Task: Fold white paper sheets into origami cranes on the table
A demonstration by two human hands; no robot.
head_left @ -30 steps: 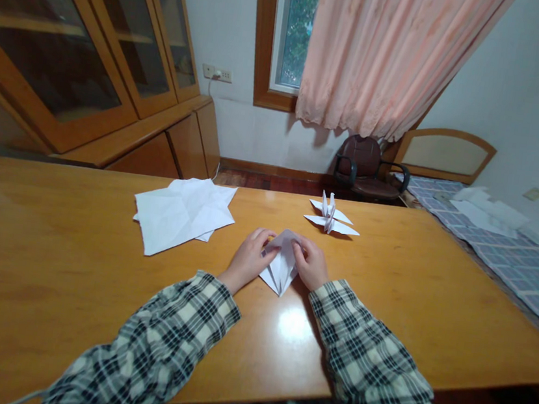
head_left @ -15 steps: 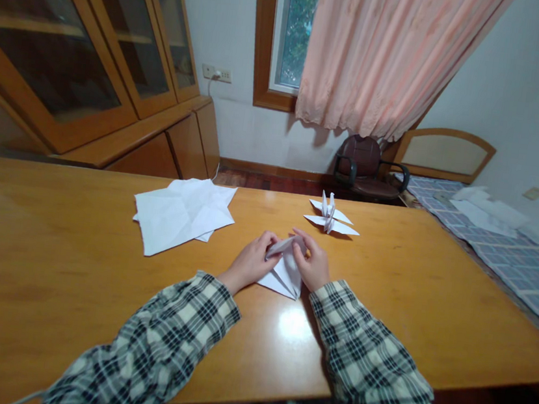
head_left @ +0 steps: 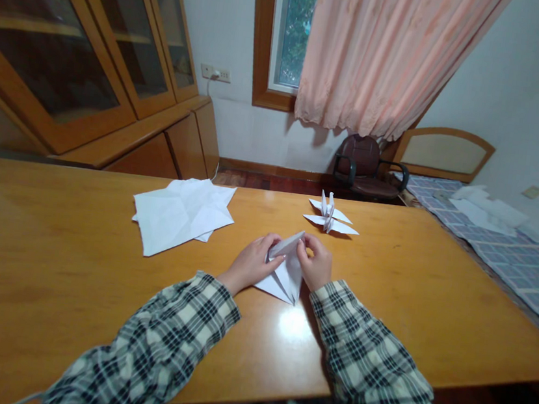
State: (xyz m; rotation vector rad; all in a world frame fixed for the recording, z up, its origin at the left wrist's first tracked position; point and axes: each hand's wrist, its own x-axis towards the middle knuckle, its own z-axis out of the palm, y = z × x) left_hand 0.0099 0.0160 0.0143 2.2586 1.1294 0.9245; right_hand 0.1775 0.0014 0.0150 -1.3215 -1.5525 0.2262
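White folded paper (head_left: pixel 291 275) sits just below the centre of the head view, its lower point toward the near edge of the bench (head_left: pixel 409 298) and a narrow flap raised slantwise along its top. The left hand (head_left: pixel 253 260), left of the paper, is closed around its side, thumb laid on the front and fingers curled out of sight behind. The right hand (head_left: pixel 315 262) is drawn into a small pinch at the flap's upper right tip, thumb and forefinger nearly together on the paper, the other fingers loosely bent. Good folding here, I judge, depends on the left thumb pinning the layers so they cannot slide, while the right fingertips line up edge with edge before any pressure goes on; a crease run from the tip downward, firm and even, should stay sharp, whereas a hurried pinch could skew the point or tear it. Two paper birds (head_left: pixel 329 224) stand above and right of the hands, near but untouched; loose creased sheets (head_left: pixel 182 214) overlap at centre left, apart from both hands.
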